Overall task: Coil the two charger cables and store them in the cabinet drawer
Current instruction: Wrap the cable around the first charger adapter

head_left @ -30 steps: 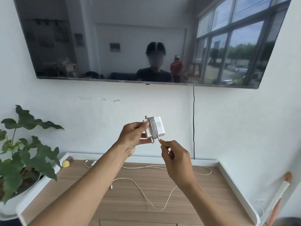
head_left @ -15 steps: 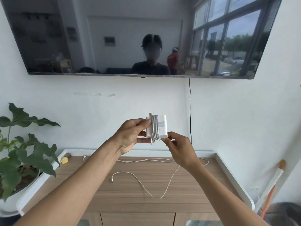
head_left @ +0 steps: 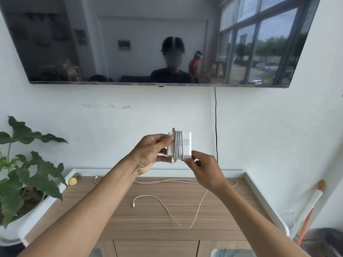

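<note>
Two charger cables, one near done, one untouched. Item one: first cable (head_left: 179, 143), white, wound in close turns round a white charger block (head_left: 187, 138), held in the air above the back edge of the table (head_left: 148, 222); a short connector end hangs free under the block. Left hand (head_left: 151, 152) grips the block's left side, thumb across its face. Right hand (head_left: 205, 170) has its fingertips pinched at the block's lower corner, apparently pressing the last turn in place; whether it pinches cable alone or cable and block cannot be told. Item two: second cable (head_left: 167, 206), white, lying uncoiled on the table in loose bends, one connector near the table's middle, the other towards its back left corner. Item three: cabinet front (head_left: 156, 248), below the table's front edge, panels closed, only the tops in view; which one is the drawer cannot be told. Status, by judgement: winding of the first cable all but finished; outstanding are securing its tail, coiling the second cable, opening the drawer and stowing both.
</note>
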{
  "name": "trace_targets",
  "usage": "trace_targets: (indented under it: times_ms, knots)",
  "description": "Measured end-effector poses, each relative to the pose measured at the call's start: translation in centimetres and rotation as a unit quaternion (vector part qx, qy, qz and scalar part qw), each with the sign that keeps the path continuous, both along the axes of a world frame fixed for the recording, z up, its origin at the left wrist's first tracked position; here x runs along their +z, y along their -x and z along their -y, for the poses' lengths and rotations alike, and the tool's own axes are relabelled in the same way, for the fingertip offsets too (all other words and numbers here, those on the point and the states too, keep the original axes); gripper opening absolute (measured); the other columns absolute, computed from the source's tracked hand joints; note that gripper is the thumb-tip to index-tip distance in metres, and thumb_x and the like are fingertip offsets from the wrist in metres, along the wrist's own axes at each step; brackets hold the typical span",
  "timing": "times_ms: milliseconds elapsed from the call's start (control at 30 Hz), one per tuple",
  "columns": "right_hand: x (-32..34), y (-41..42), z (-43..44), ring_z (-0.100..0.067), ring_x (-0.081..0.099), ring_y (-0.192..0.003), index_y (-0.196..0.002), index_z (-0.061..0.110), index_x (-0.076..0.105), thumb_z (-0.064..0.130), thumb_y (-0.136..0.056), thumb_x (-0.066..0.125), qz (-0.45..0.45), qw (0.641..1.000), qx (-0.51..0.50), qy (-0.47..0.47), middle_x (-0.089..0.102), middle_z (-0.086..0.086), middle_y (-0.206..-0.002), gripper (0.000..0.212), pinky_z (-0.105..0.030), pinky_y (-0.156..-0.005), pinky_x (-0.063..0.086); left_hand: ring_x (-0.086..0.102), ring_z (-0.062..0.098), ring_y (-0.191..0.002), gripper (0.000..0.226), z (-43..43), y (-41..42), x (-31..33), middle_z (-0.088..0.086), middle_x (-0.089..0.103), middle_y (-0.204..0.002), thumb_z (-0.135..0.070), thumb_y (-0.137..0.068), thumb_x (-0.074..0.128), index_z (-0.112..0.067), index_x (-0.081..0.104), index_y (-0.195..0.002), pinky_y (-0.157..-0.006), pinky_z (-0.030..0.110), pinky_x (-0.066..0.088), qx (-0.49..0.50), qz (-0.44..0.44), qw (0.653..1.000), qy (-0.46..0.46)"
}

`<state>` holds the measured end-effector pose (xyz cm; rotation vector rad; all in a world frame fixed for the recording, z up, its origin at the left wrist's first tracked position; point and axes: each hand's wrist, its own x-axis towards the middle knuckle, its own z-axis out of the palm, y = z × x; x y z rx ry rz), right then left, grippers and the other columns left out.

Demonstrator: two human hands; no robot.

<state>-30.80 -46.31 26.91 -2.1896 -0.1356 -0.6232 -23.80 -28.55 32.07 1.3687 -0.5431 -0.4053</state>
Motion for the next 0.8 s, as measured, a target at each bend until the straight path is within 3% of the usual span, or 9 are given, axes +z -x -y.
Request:
trace_targets:
  times_ms: [233, 367, 667, 800]
  knots:
    - [0.3, -0.7, 1.3, -0.01, 0.024, -0.041, -0.088, -0.001, 0.065, 0.025, -0.094, 0.058, -0.048, 0.998, 0.026, 0.02, 0.039, 0.013, -0.045, 0.028, -0.014, -0.042, 0.021, 0.063, 0.026, -0.078, 0.043, 0.2, -0.3, -0.6, 0.014, 0.065, -0.091, -0.027, -0.083, 0.061, 0.003, 0.064, -0.113, -0.06, 0.034, 0.057, -0.052, 0.011, 0.998, -0.023]
    - [1.3, -1.0, 2.2, -0.009, 0.024, -0.042, -0.086, -0.001, 0.066, 0.023, -0.094, 0.057, -0.085, 0.995, 0.042, 0.045, 0.036, 0.009, -0.046, 0.027, -0.015, -0.042, 0.023, 0.064, 0.028, -0.081, 0.046, 0.2, -0.4, -1.3, 0.015, 0.067, -0.094, -0.025, -0.084, 0.061, 0.005, 0.061, -0.119, -0.06, 0.034, 0.056, -0.068, 0.009, 0.997, -0.03]
    - [0.9, -1.0, 3.3, -0.007, 0.023, -0.041, -0.091, -0.003, 0.066, 0.019, -0.092, 0.062, -0.141, 0.987, 0.082, 0.012, 0.036, -0.002, -0.061, 0.023, -0.015, -0.04, 0.022, 0.067, 0.024, -0.076, 0.054, 1.0, 0.0, -3.9, 0.011, 0.067, -0.091, -0.025, -0.091, 0.054, 0.01, 0.047, -0.131, -0.063, 0.033, 0.057, -0.109, -0.089, 0.988, 0.061]
    - [0.1, -1.3, 4.0, -0.008, 0.021, -0.046, -0.087, 0.002, 0.068, 0.022, -0.09, 0.064, -0.159, 0.984, 0.074, 0.011, 0.036, -0.003, -0.062, 0.021, -0.019, -0.043, 0.023, 0.067, 0.024, -0.078, 0.058, 2.0, -0.1, -4.4, 0.013, 0.066, -0.094, -0.029, -0.085, 0.067, 0.007, 0.049, -0.127, -0.065, 0.035, 0.058, -0.114, -0.092, 0.987, 0.065]
